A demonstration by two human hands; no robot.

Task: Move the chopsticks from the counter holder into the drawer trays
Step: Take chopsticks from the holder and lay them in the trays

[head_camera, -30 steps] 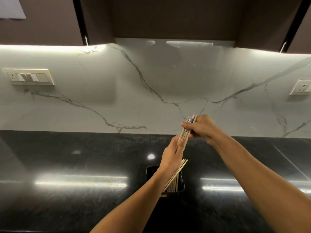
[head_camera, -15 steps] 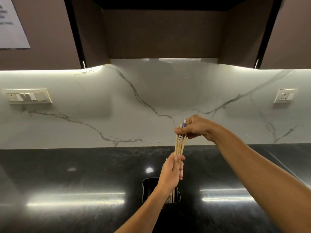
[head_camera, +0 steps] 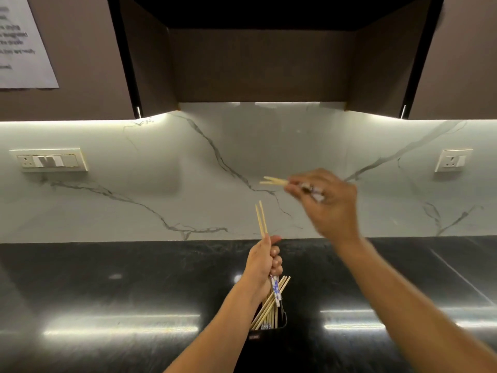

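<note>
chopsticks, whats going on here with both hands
A person at the black counter has both hands full. The left hand grips an upright pair just above the holder. The right hand, blurred, holds a second pair higher up, tips pointing left. Other chopsticks lean in the holder. No drawer is in view, so nothing has reached the trays yet.

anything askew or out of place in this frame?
Nothing looks spilled or broken. The loose chopsticks in the holder lean fanned to the right rather than standing straight. The left hand grips an upright pair. The right hand holds a blurred pair near horizontal.
</note>
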